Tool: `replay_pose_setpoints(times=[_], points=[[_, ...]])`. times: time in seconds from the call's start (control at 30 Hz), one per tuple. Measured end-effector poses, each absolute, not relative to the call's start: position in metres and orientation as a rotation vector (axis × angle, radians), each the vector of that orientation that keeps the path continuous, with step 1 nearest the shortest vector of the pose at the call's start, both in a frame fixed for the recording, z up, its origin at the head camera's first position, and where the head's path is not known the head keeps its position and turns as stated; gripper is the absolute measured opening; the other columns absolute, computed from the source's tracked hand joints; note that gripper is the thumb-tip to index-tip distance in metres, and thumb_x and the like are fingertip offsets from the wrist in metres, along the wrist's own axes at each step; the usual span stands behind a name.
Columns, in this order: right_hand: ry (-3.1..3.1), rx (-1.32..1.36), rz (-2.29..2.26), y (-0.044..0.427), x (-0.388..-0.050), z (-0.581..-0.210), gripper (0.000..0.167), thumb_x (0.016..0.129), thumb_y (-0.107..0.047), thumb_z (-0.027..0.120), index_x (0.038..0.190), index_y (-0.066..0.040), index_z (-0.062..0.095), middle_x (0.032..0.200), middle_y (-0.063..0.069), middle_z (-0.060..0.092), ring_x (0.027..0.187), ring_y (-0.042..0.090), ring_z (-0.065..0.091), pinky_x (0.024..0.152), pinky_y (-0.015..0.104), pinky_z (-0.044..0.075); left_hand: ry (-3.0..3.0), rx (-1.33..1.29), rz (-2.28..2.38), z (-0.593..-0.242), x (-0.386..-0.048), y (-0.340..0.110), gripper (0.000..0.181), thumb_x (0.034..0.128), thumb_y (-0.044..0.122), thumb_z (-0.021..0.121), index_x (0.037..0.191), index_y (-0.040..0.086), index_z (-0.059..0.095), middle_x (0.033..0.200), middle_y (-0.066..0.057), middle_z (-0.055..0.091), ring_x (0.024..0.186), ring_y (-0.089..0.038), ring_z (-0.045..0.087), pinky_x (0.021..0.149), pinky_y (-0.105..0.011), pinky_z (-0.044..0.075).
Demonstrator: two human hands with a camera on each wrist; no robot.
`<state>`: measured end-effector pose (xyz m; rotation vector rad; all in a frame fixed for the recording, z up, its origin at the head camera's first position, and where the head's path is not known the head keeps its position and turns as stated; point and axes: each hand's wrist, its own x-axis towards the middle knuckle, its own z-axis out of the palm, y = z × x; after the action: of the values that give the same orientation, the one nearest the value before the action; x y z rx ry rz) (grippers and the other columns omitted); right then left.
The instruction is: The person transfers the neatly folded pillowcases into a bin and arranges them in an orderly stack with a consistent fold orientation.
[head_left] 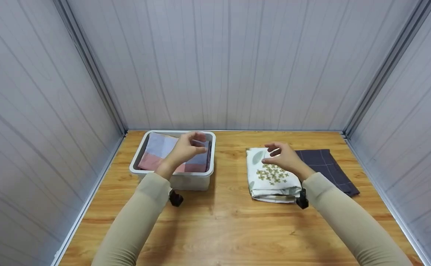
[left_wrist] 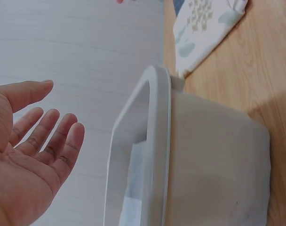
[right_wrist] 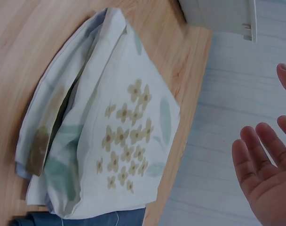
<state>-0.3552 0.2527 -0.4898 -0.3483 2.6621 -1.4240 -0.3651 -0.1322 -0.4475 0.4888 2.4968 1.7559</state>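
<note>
My left hand (head_left: 186, 147) hovers above a white plastic bin (head_left: 174, 182), its fingers relaxed and holding nothing. Inside the bin lies a folded cloth (head_left: 160, 147) in blue and pink blocks, partly hidden by that hand. On the right, my right hand (head_left: 283, 157) hangs over a folded white cloth (right_wrist: 129, 136) printed with olive flowers and pale green leaves. Its fingers are loosely bent, with nothing between them. The wrist views show both the left palm (left_wrist: 25, 174) and the right palm (right_wrist: 274, 193) bare and apart from the things below.
A dark folded cloth (head_left: 328, 168) with thin pale lines lies right of the white one, partly behind the right forearm. All stand on a wooden table (head_left: 222, 229), closed in by a back wall (head_left: 226, 66) and side walls of pale panels.
</note>
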Motion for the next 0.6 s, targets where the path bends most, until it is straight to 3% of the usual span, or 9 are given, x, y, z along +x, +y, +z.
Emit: replay_pose_setpoints(times=[0.17,0.27,0.4,0.6], points=[[2.690,-0.318,-1.373,0.262,-0.352,-0.495,0.069,0.095,-0.023,0.086,0.154,-0.004,0.057,0.151,0.023,0.059,0.137,0.043,0.057,0.108,0.059,0.054,2.481,0.515,1.752,-0.447,-0.361,-0.119,0.045,0.0895,-0.003,0.078,0.132,-0.008,0.067,0.133,-0.031,0.068,0.117,-0.039,0.072,0.096,-0.036,0.062],[2.689,-0.302,-1.373,0.268,-0.350,-0.499,0.068,0.095,-0.022,0.086,0.154,-0.005,0.057,0.153,0.022,0.058,0.141,0.043,0.055,0.110,0.059,0.054,2.485,0.545,1.752,-0.449,-0.358,-0.110,0.043,0.0889,-0.003,0.079,0.130,-0.007,0.068,0.127,-0.026,0.071,0.115,-0.039,0.072,0.094,-0.034,0.063],[2.700,-0.332,-1.368,0.275,-0.346,-0.504,0.067,0.095,-0.020,0.086,0.154,-0.006,0.058,0.153,0.022,0.058,0.142,0.047,0.054,0.110,0.062,0.053,2.476,0.598,1.732,-0.450,-0.351,-0.099,0.041,0.0897,-0.003,0.079,0.130,-0.004,0.068,0.126,-0.020,0.072,0.115,-0.037,0.072,0.095,-0.036,0.063],[2.748,-0.387,-1.276,0.285,-0.341,-0.514,0.068,0.095,-0.027,0.087,0.153,-0.005,0.059,0.153,0.023,0.060,0.140,0.047,0.056,0.112,0.063,0.051,2.464,0.672,1.677,-0.449,-0.341,-0.087,0.044,0.0929,0.000,0.078,0.135,-0.004,0.066,0.131,-0.022,0.070,0.120,-0.042,0.071,0.101,-0.043,0.062]])
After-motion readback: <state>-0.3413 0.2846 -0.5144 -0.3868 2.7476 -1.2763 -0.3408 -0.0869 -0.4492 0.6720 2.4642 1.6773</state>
